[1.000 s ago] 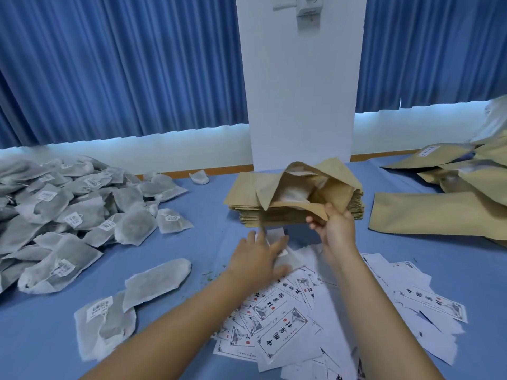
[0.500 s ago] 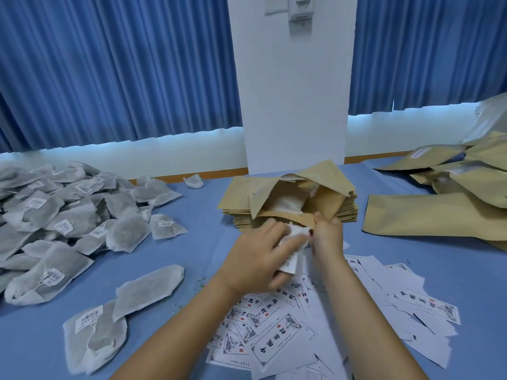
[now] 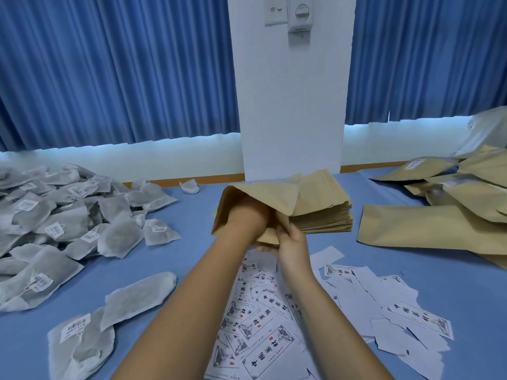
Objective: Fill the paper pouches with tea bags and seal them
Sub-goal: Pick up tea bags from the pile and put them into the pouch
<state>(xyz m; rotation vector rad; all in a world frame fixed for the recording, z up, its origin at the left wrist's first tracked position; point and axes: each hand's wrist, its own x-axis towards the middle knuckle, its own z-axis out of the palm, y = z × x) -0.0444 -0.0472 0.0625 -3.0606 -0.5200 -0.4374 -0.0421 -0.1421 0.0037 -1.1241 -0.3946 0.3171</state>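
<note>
So the open pouch (image 3: pixel 263 196) is held up off the bench (image 3: pixel 178 256), right in front of the stack of flat pouches (image 3: pixel 323 215) and overlapping its left end. Left hand (image 3: pixel 247 215) is shoved into the pouch's mouth, so the fingers are hidden and I honestly can't tell what its grip is doing in there. Right hand (image 3: pixel 290 242) sits just in front of the stack, grip closed on the pouch's lower edge, fingers curled round the paper. Well left of the stack there's a big heap of tea bags (image 3: pixel 68 215), plus a couple of loose ones further out, front-left of the stack. Printed labels (image 3: pixel 260 325) are scattered in front of the stack, under both forearms. Right of the stack, a pile of brown pouches (image 3: pixel 439 204).
</note>
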